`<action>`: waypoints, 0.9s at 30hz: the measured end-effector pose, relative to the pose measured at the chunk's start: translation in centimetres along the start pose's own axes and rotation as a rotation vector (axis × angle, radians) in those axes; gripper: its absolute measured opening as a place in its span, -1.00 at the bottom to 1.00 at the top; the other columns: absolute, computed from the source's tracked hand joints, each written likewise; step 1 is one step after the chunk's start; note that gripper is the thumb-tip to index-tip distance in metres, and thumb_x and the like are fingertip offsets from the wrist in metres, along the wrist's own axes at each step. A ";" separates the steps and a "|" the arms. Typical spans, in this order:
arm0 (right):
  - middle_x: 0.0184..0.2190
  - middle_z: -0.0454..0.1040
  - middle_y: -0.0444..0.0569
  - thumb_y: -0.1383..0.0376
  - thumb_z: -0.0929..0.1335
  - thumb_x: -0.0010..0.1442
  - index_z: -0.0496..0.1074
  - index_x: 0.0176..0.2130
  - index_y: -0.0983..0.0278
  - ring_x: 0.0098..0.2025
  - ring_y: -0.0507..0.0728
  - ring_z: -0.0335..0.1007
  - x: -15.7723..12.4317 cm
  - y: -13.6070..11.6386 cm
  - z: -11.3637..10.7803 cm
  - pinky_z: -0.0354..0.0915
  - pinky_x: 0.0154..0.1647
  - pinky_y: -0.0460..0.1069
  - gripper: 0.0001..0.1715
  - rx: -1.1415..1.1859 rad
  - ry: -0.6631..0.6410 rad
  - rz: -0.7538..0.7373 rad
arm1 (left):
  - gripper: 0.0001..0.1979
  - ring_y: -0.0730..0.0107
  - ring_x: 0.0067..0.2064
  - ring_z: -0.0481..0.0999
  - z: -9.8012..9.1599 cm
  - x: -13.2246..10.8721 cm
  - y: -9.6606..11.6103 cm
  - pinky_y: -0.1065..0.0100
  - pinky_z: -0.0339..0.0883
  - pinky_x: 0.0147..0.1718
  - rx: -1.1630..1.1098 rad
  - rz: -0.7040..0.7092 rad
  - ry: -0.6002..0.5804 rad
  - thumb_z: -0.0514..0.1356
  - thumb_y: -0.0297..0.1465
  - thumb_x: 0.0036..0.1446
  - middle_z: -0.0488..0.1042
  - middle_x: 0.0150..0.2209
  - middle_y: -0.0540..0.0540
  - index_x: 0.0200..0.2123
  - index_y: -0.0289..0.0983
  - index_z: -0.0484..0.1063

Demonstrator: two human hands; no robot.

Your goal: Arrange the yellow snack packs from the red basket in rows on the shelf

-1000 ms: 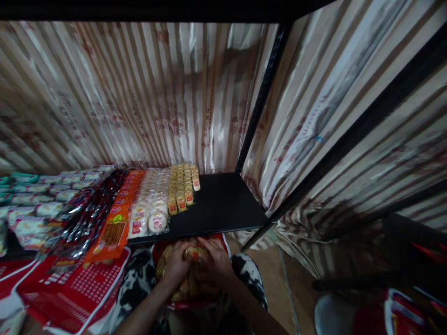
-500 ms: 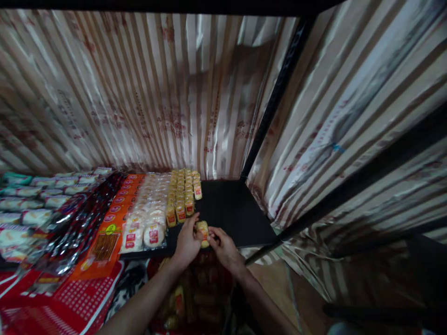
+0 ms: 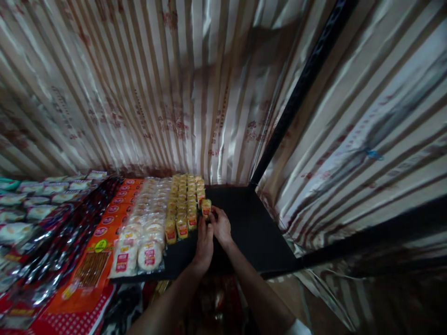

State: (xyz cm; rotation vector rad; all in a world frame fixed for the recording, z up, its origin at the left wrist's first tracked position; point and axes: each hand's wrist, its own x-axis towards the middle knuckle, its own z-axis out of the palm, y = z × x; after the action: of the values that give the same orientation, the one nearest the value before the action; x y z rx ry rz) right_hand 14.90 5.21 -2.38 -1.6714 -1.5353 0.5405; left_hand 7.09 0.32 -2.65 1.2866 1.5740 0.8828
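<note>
Both hands reach onto a black shelf (image 3: 247, 232). Between them they pinch a small yellow snack packet (image 3: 206, 206) with a red label, held upright on the shelf just right of the rows of like yellow packets (image 3: 183, 204). My left hand (image 3: 204, 242) has its fingers closed against the packet's lower left side. My right hand (image 3: 220, 224) grips it from the right.
Left of the yellow rows lie round white cake packets (image 3: 146, 232), orange packets (image 3: 104, 237), dark shiny packets (image 3: 66, 232) and pale packets (image 3: 28, 204). A striped satin curtain (image 3: 157, 93) hangs behind and to the right. A black post (image 3: 296, 97) rises at the shelf's back right corner.
Both hands rose from the bag of snacks below the shelf, carried one yellow packet up over the shelf edge, and moved it back to the end of the yellow rows.
</note>
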 end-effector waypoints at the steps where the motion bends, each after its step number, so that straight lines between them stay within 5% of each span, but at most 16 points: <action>1: -0.14 0.48 0.08 0.29 0.22 0.15 0.43 -0.07 0.32 -0.07 0.18 0.37 0.4 -0.1 0.3 0.28 -0.01 0.03 -0.62 -0.010 0.001 -0.004 | -0.47 0.38 0.34 -0.06 0.1 0.5 0.0 0.36 0.03 0.24 -0.023 -0.019 0.004 -0.15 -0.33 0.27 -0.01 0.33 -0.11 0.30 -0.24 -0.11; 7: -0.12 0.48 0.12 0.28 0.22 0.16 0.43 -0.04 0.38 -0.06 0.19 0.37 1.6 0.1 1.8 0.27 0.01 0.04 -0.59 -0.005 -0.061 -0.013 | -0.45 0.43 0.36 -0.19 -0.1 1.7 0.7 0.37 -0.18 0.29 -0.126 -0.055 -0.005 -0.20 -0.33 0.29 -0.20 0.36 -0.14 0.30 -0.39 -0.16; 18: 0.08 0.37 0.14 0.18 0.22 0.16 0.27 0.14 0.39 0.12 0.20 0.24 1.5 1.6 3.3 0.17 0.16 0.10 -0.40 0.097 -0.006 -0.035 | -0.45 0.38 0.35 -0.15 -0.1 1.9 0.8 0.35 -0.15 0.29 -0.202 -0.033 -0.010 -0.20 -0.36 0.28 -0.19 0.36 -0.10 0.31 -0.36 -0.14; 27: 0.07 0.40 0.05 0.15 0.20 0.18 0.35 0.09 0.26 0.11 0.19 0.28 2.1 2.3 3.9 0.17 0.16 0.15 -0.47 0.182 -0.075 -0.166 | -0.44 0.34 0.35 -0.15 0.6 2.4 -0.2 0.28 -0.23 0.30 -0.331 -0.011 0.063 -0.14 -0.36 0.23 -0.12 0.35 -0.16 0.27 -0.42 -0.03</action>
State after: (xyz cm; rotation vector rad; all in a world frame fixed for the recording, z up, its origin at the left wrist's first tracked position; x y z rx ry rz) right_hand 13.76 8.34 -6.06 -1.3866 -1.6102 0.6398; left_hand 7.48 2.66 -3.50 1.0221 1.4091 1.1329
